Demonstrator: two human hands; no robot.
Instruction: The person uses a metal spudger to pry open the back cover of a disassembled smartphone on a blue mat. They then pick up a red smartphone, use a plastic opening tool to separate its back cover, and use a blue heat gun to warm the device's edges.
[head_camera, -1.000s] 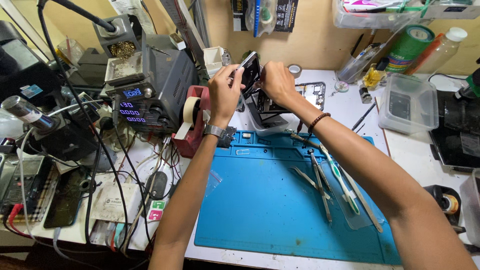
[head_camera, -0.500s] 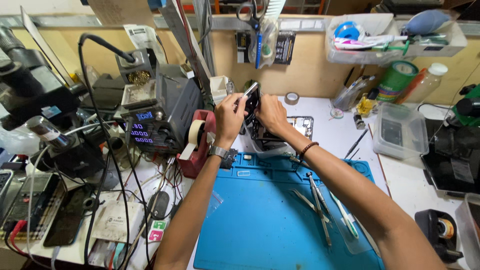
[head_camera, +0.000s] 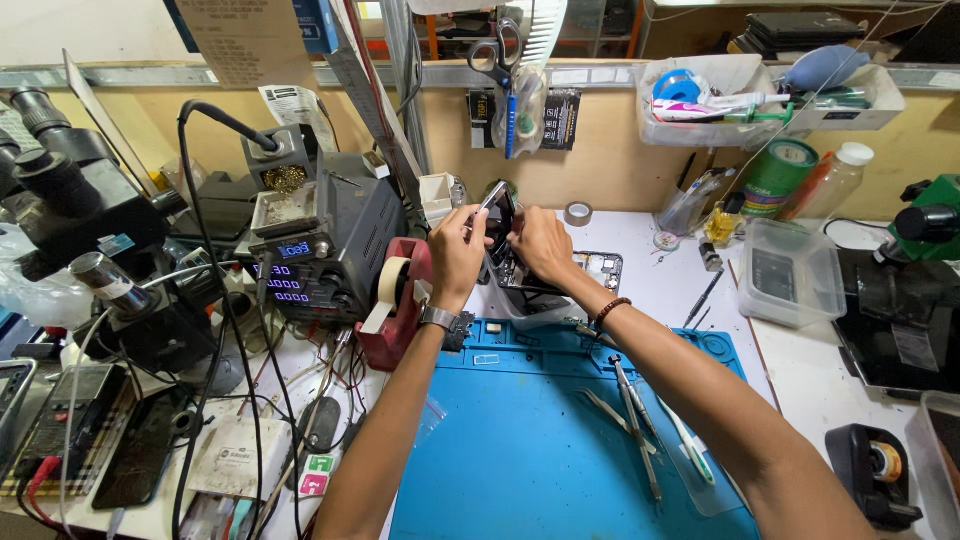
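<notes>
My left hand (head_camera: 455, 252) and my right hand (head_camera: 541, 246) both grip a dark opened phone (head_camera: 499, 212), held upright and tilted above the far edge of the blue work mat (head_camera: 520, 450). The left fingers pinch its top left edge. The right fingers press on its inner side. A wristwatch sits on my left wrist and a bead bracelet on my right. Below the phone lies a small clear tray (head_camera: 530, 296). A second opened phone frame (head_camera: 600, 268) rests on the white bench just right of my right hand.
Tweezers and thin tools (head_camera: 630, 415) lie on the mat's right side. A red tape dispenser (head_camera: 398, 300), a soldering station with a lit display (head_camera: 300, 270) and a microscope (head_camera: 70, 200) stand left. A clear box (head_camera: 795, 272) sits right.
The view has tilted up, showing more of the back wall and shelf. Both hands stay on the phone, which is raised slightly and held more upright.
</notes>
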